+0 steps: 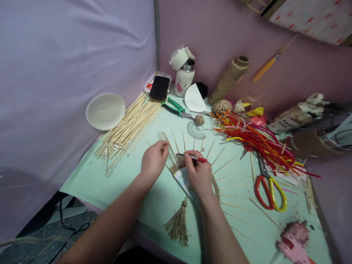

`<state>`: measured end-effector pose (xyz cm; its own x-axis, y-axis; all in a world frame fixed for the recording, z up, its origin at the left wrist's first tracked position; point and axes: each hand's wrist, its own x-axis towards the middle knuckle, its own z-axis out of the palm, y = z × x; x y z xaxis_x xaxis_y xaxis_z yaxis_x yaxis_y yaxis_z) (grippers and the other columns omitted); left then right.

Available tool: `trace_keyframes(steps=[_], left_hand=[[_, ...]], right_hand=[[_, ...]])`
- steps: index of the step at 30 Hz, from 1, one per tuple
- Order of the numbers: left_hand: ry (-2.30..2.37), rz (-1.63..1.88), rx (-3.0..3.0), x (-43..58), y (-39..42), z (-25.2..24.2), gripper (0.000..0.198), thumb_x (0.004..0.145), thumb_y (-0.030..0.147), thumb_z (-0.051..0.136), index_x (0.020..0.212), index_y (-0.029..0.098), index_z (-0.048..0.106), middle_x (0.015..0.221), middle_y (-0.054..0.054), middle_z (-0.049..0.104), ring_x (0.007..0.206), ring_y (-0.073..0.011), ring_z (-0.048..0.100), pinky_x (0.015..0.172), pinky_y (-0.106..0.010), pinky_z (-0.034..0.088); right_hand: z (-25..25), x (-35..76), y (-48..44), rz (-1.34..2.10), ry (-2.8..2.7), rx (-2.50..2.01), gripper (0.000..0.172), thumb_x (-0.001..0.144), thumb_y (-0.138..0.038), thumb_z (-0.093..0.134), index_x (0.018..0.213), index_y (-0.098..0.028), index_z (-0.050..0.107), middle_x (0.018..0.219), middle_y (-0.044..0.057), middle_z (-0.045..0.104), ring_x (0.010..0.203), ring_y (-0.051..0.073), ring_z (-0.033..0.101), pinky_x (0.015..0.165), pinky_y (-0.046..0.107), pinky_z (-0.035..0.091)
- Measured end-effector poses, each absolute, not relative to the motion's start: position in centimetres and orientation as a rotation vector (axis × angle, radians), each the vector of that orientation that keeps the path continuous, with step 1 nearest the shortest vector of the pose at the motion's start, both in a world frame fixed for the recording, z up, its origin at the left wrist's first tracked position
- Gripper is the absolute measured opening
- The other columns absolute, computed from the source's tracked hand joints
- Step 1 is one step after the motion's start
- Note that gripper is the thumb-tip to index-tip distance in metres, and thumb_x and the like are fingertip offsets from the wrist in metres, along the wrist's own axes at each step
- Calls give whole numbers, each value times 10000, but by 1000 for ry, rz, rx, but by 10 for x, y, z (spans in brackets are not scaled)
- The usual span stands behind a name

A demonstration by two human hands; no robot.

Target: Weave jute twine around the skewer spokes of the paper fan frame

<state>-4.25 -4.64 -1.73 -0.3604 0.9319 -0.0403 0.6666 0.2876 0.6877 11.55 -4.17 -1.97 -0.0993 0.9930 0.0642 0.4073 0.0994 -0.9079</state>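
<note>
My left hand is closed in a pinch on a thin bamboo stick that fans out from a round twine-wrapped piece on the pale green table. My right hand is closed around a pen with a red cap, held level just above that piece. Several sticks radiate from it like spokes. A jute tassel hangs from its near side toward the table's front edge.
A bundle of bamboo sticks, a paper plate, a phone, green pliers, a flask, twine spools, coloured strips, red-yellow scissors, a clear protractor and a pink glue gun lie around.
</note>
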Motion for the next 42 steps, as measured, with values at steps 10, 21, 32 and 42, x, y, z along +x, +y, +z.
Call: trace_keyframes(steps=[10, 21, 32, 42], left_hand=[[2071, 1125, 1262, -52, -56, -19, 232, 851, 302, 534, 954, 183, 704, 721, -7, 696, 695, -157, 656, 684, -260, 467], [2127, 1055, 1315, -54, -60, -20, 230, 854, 312, 534, 948, 195, 708, 699, 0, 686, 649, -151, 626, 665, -264, 445], [2114, 996, 1342, -52, -61, -20, 229, 864, 312, 532, 957, 194, 705, 704, 0, 689, 650, -150, 617, 668, -262, 440], [2114, 942, 1367, -53, -60, -21, 236, 876, 319, 524, 974, 203, 705, 748, -14, 717, 674, -165, 638, 674, -267, 454]], right_hand=[[-18, 115, -42, 967, -1591, -1395, 275, 921, -411, 528, 874, -178, 666, 683, 8, 669, 600, 152, 609, 613, 252, 451], [-17, 116, -43, 1000, -1593, -1403, 286, 913, -426, 524, 882, -180, 668, 698, 19, 679, 606, 153, 617, 606, 252, 457], [-16, 116, -44, 1008, -1592, -1403, 274, 917, -417, 536, 880, -181, 672, 690, 8, 665, 589, 139, 593, 596, 240, 445], [-17, 116, -45, 1014, -1656, -1338, 240, 917, -394, 545, 913, -202, 689, 752, 16, 681, 647, 152, 614, 607, 254, 453]])
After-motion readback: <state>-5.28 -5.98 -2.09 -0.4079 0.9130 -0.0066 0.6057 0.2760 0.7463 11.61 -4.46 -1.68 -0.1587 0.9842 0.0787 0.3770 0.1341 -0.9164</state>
